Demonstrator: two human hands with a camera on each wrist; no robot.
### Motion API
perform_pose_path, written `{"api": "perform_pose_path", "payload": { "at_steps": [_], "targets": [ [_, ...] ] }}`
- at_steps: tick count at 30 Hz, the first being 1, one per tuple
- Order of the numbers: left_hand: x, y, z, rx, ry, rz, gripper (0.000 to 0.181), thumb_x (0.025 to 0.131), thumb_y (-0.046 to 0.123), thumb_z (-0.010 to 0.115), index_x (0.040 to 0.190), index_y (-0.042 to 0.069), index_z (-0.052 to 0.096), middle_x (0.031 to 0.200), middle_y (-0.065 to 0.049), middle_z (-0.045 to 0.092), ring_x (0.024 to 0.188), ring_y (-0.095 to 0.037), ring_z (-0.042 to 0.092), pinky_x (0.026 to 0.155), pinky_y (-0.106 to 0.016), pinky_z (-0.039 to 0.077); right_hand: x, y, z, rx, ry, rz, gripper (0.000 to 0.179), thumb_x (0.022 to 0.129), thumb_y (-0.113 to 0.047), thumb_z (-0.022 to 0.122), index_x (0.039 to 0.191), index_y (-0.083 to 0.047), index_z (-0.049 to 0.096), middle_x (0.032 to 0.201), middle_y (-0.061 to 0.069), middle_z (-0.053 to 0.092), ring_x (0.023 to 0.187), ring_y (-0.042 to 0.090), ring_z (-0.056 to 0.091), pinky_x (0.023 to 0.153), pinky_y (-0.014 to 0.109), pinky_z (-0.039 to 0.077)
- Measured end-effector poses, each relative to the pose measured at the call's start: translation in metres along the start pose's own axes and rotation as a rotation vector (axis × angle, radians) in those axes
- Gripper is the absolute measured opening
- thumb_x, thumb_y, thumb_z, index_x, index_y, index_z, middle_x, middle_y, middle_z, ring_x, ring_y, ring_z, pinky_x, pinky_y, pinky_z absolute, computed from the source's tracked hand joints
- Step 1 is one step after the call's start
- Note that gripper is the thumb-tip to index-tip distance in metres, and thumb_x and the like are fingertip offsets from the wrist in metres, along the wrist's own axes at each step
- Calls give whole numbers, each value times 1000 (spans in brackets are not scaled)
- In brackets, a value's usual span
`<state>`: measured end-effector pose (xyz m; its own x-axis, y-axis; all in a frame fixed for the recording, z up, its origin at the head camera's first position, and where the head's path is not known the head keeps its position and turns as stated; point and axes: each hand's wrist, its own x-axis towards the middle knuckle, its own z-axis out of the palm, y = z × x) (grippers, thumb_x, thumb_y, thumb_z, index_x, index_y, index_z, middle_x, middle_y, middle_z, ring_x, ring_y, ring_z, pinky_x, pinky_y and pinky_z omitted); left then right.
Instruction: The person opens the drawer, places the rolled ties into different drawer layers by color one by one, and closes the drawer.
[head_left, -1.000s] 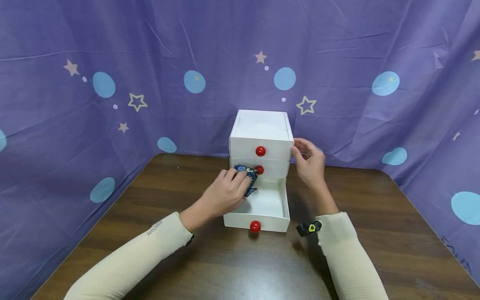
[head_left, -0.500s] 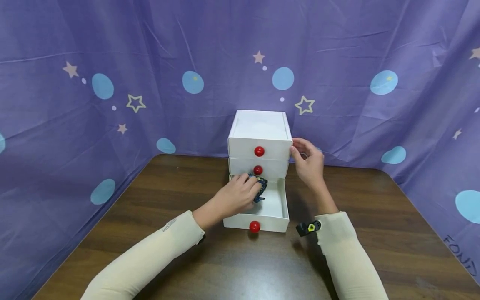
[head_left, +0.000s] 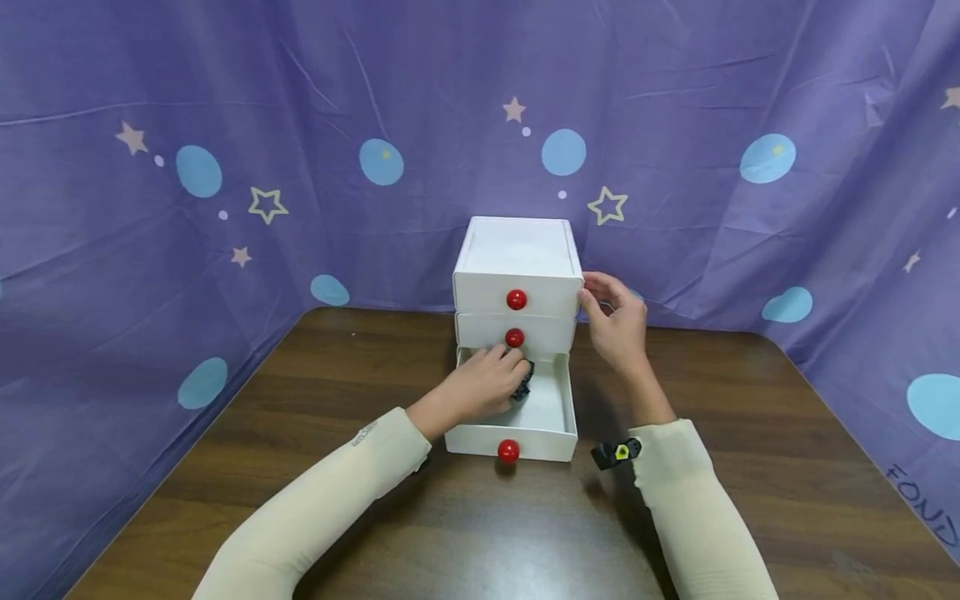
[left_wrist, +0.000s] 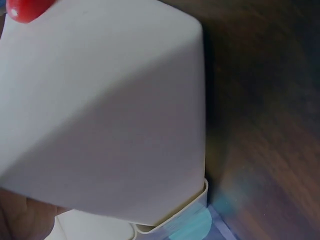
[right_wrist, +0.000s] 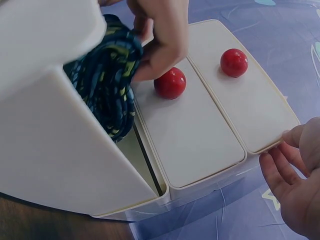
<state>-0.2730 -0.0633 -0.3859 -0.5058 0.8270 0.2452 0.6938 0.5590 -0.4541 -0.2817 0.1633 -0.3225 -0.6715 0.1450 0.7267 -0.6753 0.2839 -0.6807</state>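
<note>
A white drawer cabinet (head_left: 517, 243) with red ball knobs stands on the table, its bottom drawer (head_left: 551, 408) pulled out. Inside that drawer my left hand (head_left: 483, 383) holds a folded dark blue cloth with a yellow-green pattern (right_wrist: 107, 80). The hand hides most of the cloth in the head view. In the left wrist view the drawer's outer wall (left_wrist: 135, 125) covers nearly everything, and the cloth does not show. My right hand (head_left: 618, 325) grips the upper right front corner of the cabinet, thumb at the front edge and fingers along the side.
The middle drawer (right_wrist: 187, 130) and top drawer (right_wrist: 250, 105) are pushed in. Brown wooden table surface (head_left: 360, 517) surrounds the cabinet. A purple curtain (head_left: 420, 83) with stars and dots hangs behind and at both sides.
My left hand has moved right and down with the cloth, from in front of the middle drawer into the open bottom drawer. My right hand has stayed at the cabinet's corner.
</note>
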Motion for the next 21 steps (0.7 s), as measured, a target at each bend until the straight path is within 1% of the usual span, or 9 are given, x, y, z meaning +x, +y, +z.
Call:
{"api": "perform_pose_path", "payload": {
  "at_steps": [3, 8, 10, 14, 17, 21],
  "targets": [
    [2, 1, 5, -7, -27, -7, 43, 88, 30, 78, 120, 10, 58, 113, -5, 57, 93, -23, 56, 70, -33, 54, 0, 0, 1, -2, 3, -4, 22, 92, 10, 68, 114, 14, 69, 103, 29, 72, 87, 34, 68, 69, 12, 51],
    [6, 2, 15, -33, -71, -9, 44, 86, 26, 77, 123, 9, 59, 115, -5, 58, 97, -24, 57, 71, -34, 57, 0, 0, 1, -2, 4, 12, 22, 92, 10, 68, 114, 14, 69, 103, 29, 72, 87, 32, 68, 71, 16, 53],
    [7, 1, 18, -40, -76, -18, 44, 87, 25, 77, 123, 9, 58, 118, -6, 58, 98, -23, 58, 72, -34, 57, 0, -1, 1, -1, 4, 15, 22, 92, 10, 68, 114, 14, 69, 103, 29, 72, 87, 32, 68, 71, 17, 53],
    [9, 1, 22, -63, -71, -41, 42, 89, 24, 77, 124, 10, 60, 121, -5, 58, 101, -23, 59, 73, -34, 58, 0, 0, 1, 0, 6, 17, 22, 92, 10, 68, 114, 14, 69, 103, 29, 72, 87, 29, 68, 71, 14, 52],
    [10, 1, 23, -79, -75, -45, 40, 91, 25, 77, 126, 10, 62, 122, -5, 58, 104, -24, 59, 76, -35, 59, -1, 0, 0, 4, 4, 17, 22, 92, 10, 68, 114, 14, 69, 104, 29, 72, 86, 28, 67, 70, 12, 51],
    [11, 2, 23, -83, -87, -44, 42, 92, 28, 78, 127, 10, 64, 123, -6, 59, 107, -25, 59, 78, -36, 59, 0, 0, 0, 8, 1, 12, 23, 92, 10, 68, 115, 14, 68, 104, 29, 72, 87, 29, 67, 70, 13, 52]
  ]
}}
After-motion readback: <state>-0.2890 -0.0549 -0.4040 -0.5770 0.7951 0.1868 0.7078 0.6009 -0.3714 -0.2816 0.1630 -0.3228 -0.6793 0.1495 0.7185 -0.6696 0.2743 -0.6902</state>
